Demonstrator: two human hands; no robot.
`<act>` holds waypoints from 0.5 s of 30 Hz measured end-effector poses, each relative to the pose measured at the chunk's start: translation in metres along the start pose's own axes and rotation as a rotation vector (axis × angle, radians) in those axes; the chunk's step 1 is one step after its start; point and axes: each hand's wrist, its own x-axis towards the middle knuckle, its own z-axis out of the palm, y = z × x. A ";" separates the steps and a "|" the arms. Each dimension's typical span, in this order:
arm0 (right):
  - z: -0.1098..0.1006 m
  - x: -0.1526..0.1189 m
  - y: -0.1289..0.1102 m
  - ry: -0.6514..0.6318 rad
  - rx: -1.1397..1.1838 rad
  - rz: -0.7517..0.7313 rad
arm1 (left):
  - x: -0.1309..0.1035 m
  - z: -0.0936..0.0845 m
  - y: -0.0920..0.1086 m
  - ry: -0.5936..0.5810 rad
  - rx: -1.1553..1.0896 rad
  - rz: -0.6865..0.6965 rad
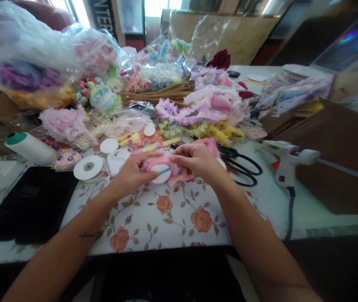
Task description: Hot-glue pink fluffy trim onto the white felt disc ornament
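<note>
Just above the floral tablecloth (163, 222), my left hand (134, 171) grips a pink fluffy piece (154, 161), thumb at its near side. A white round disc (160, 173) with a blue strip (164, 171) across it faces up on the piece. My right hand (198, 158) has its thumb and fingertips pinched together at the far right edge of the same pink piece. Whatever lies right between those fingertips is hidden. More pink fluffy material (210, 144) shows behind my right hand, and peach-coloured fluff (180, 178) hangs below it.
Black-handled scissors (245, 167) and a white glue gun (281, 161) lie to the right, near a cardboard box (333, 159). At left are a ribbon spool (88, 167), a thread cone (31, 147) and a black tablet-like slab (31, 205). Trims and plastic bags (40, 46) pile up behind.
</note>
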 end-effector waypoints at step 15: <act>0.004 0.000 0.009 -0.019 0.055 -0.121 | -0.001 0.002 0.004 0.008 -0.153 -0.128</act>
